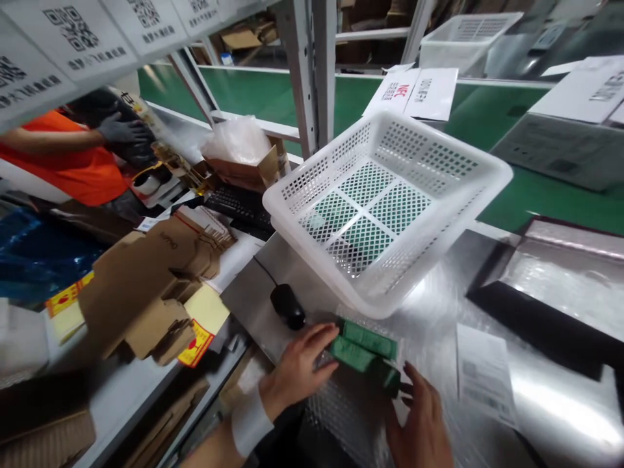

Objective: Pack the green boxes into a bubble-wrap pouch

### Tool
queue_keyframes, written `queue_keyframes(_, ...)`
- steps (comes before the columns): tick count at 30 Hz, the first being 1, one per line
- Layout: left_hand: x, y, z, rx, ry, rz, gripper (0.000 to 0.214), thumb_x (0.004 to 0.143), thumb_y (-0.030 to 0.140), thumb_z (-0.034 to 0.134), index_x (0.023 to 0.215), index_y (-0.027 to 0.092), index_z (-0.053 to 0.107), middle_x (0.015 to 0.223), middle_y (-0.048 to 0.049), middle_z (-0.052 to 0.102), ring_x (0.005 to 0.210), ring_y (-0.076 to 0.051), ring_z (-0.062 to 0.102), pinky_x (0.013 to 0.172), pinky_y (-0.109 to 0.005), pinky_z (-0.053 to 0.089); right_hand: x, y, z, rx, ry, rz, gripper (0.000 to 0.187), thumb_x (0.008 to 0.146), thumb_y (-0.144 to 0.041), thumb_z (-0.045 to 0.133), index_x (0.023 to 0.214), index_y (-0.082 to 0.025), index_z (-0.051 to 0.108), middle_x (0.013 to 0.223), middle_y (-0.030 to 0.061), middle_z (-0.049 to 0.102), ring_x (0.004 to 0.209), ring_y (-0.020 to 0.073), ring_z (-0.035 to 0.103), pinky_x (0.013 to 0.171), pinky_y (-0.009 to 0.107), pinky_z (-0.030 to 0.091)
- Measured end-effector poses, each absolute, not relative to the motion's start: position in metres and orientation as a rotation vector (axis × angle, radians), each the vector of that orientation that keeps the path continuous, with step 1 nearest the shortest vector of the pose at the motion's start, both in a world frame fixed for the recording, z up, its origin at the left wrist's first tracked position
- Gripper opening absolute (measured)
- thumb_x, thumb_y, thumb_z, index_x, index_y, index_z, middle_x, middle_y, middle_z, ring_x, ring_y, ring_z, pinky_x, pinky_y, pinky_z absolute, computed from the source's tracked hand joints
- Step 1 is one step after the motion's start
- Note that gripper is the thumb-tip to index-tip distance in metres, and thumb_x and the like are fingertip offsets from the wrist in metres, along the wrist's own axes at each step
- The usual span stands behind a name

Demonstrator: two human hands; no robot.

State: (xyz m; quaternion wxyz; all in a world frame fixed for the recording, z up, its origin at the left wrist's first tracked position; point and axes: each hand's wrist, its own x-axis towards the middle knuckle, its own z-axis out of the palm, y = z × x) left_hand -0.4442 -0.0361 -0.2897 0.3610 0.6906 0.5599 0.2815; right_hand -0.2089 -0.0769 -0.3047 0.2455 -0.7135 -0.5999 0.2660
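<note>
Two green boxes [366,351] lie side by side on a sheet of bubble wrap [341,409] at the near edge of the steel table. My left hand [297,374] rests against their left end, fingers stretched out and touching them. My right hand [422,426] is at their right end, fingers spread and touching the nearer box. Neither hand is wrapped round anything. Just beyond the boxes an empty white perforated basket [390,195] sits tilted, its near rim almost over them.
A black mouse [287,305] sits left of the boxes. A printed paper slip [485,374] lies to the right, beside a dark silver-topped tray [560,292]. Flattened cardboard [146,279] covers the left bench. Another person in orange with grey gloves [119,130] works far left. A green conveyor [536,188] runs behind.
</note>
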Motion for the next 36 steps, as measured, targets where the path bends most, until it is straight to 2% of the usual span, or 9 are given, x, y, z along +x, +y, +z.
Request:
queue_keyframes(4, -0.425, -0.055, -0.293, 1.281, 1.467, 0.788, 0.083, 0.094, 0.02, 0.061, 0.167, 0.021, 0.023, 0.168, -0.0148, 0.039, 0.152, -0.028, 0.045, 0.119, -0.045, 0.051, -0.215, -0.084, -0.31, -1.901, -1.308, 0.958, 0.071, 0.098, -0.059, 0.051, 0.156, -0.021, 0.035, 0.144, 0.0176, 0.056, 0.106, 0.0282, 0.07, 0.091, 0.046, 0.061)
queue_keyframes(8, -0.408, -0.068, -0.29, 1.33, 1.516, 0.713, 0.076, 0.097, 0.02, 0.054, 0.167, 0.019, 0.023, 0.171, -0.0144, 0.032, 0.156, -0.028, 0.038, 0.126, -0.05, 0.041, -0.221, -0.092, -0.309, -1.921, -1.229, 1.059, 0.066, 0.098, -0.061, 0.05, 0.153, -0.024, 0.043, 0.138, 0.0126, 0.06, 0.102, 0.0254, 0.071, 0.091, 0.04, 0.061)
queue_keyframes(11, -0.406, -0.065, -0.283, 1.504, 1.601, 0.676, 0.088, 0.094, 0.018, 0.06, 0.169, 0.023, 0.013, 0.173, -0.0138, 0.027, 0.159, -0.03, 0.033, 0.127, -0.054, 0.04, -0.216, -0.089, -0.309, -1.957, -1.348, 0.96, 0.074, 0.098, -0.061, 0.051, 0.16, -0.023, 0.033, 0.142, 0.017, 0.058, 0.111, 0.0325, 0.07, 0.094, 0.05, 0.062)
queue_keyframes(15, -0.417, -0.033, -0.271, 2.006, 1.456, 0.487, 0.123, 0.082, 0.022, 0.083, 0.169, 0.029, -0.003, 0.176, -0.0128, 0.02, 0.161, -0.036, 0.024, 0.129, -0.058, 0.034, -0.193, -0.064, -0.314, -1.763, -1.95, 0.52, 0.085, 0.098, -0.048, 0.051, 0.168, -0.023, 0.009, 0.163, 0.0231, 0.037, 0.144, 0.0444, 0.047, 0.104, 0.064, 0.056)
queue_keyframes(17, -0.423, -0.01, -0.269, 2.186, 1.274, 0.376, 0.129, 0.077, 0.028, 0.09, 0.169, 0.027, 0.0, 0.174, -0.0127, 0.027, 0.161, -0.036, 0.026, 0.131, -0.055, 0.03, -0.181, -0.047, -0.318, -1.589, -2.141, 0.417, 0.087, 0.096, -0.034, 0.053, 0.168, -0.021, 0.007, 0.165, 0.022, 0.036, 0.147, 0.0406, 0.046, 0.106, 0.06, 0.056)
queue_keyframes(19, -0.426, 0.011, -0.269, 2.222, 1.135, 0.329, 0.126, 0.074, 0.035, 0.092, 0.169, 0.023, 0.011, 0.171, -0.0141, 0.035, 0.159, -0.036, 0.03, 0.131, -0.052, 0.03, -0.172, -0.032, -0.323, -1.475, -2.232, 0.439, 0.085, 0.093, -0.028, 0.057, 0.166, -0.019, 0.014, 0.157, 0.0217, 0.048, 0.139, 0.0362, 0.055, 0.106, 0.055, 0.058)
queue_keyframes(25, -0.422, 0.036, -0.27, 2.02, 1.045, 0.401, 0.083, 0.074, 0.042, 0.09, 0.148, 0.027, 0.055, 0.144, -0.0104, 0.063, 0.134, -0.032, 0.06, 0.117, -0.046, 0.048, -0.168, -0.02, -0.335, -1.438, -2.289, 0.625, 0.064, 0.095, -0.032, 0.062, 0.151, -0.022, 0.033, 0.14, 0.0165, 0.062, 0.126, 0.0303, 0.063, 0.104, 0.049, 0.057)
queue_keyframes(32, -0.436, 0.026, -0.261, 2.044, 1.119, 0.419, 0.115, 0.072, 0.059, 0.089, 0.164, 0.021, 0.032, 0.165, -0.0177, 0.043, 0.152, -0.039, 0.042, 0.127, -0.053, 0.035, -0.152, -0.027, -0.296, -1.504, -2.122, 0.665, 0.102, 0.086, -0.056, 0.069, 0.166, -0.024, 0.016, 0.16, 0.02, 0.047, 0.138, 0.0378, 0.058, 0.103, 0.055, 0.06)
queue_keyframes(36, -0.436, 0.022, -0.247, 2.17, 1.083, 0.416, 0.105, 0.076, 0.064, 0.084, 0.16, 0.02, 0.04, 0.161, -0.0172, 0.049, 0.151, -0.037, 0.044, 0.13, -0.055, 0.029, -0.138, 0.013, -0.275, -1.749, -1.917, 0.966, 0.064, 0.092, -0.064, 0.051, 0.143, -0.025, 0.06, 0.145, 0.0107, 0.065, 0.13, 0.0348, 0.065, 0.105, 0.053, 0.059)
